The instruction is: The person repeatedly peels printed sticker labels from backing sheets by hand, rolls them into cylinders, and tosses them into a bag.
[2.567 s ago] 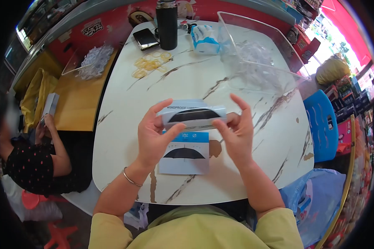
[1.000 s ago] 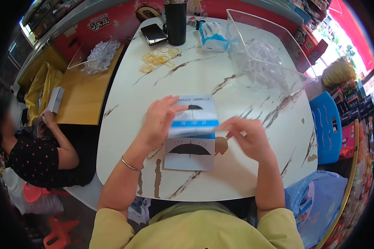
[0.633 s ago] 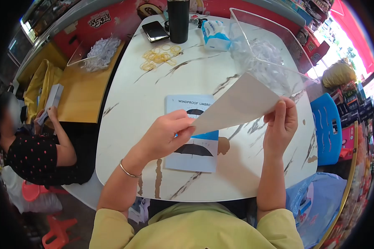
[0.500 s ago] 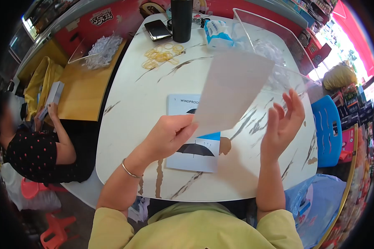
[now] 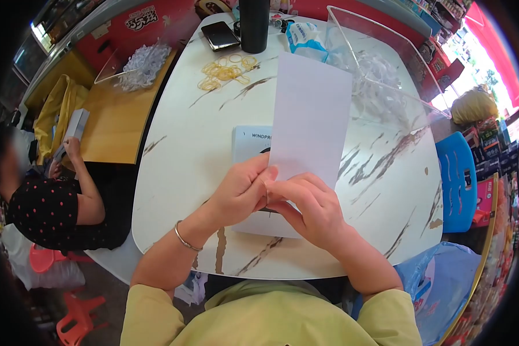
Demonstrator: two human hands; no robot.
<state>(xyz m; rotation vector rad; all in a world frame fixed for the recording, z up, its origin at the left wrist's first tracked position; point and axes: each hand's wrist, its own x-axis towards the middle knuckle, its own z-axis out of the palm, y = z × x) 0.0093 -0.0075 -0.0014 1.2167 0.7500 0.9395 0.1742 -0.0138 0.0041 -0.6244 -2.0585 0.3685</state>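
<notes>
A plain white sheet of paper or card [image 5: 311, 115] stands up from my hands above the table. My left hand [image 5: 242, 187] pinches its lower left corner between thumb and fingers. My right hand [image 5: 311, 205] has closed on the lower edge, its fingertips meeting those of the left hand. The exact grip point is partly hidden by the fingers. Under both hands lies a printed sheet or flat pack [image 5: 251, 138] with an umbrella picture and lettering that begins "WINDPRO"; my hands and the white sheet cover much of it.
Yellow rubber bands [image 5: 225, 72], a phone [image 5: 220, 36], a black bottle [image 5: 254, 29] and a blue-white packet [image 5: 305, 40] lie or stand toward the back. A clear bin [image 5: 386, 63] holds crumpled clear plastic. At left, another person [image 5: 46, 202] handles a long box [image 5: 76, 127].
My right hand, open and apart at the right before, has come left onto the sheet's lower edge. The white sheet has swung more upright.
</notes>
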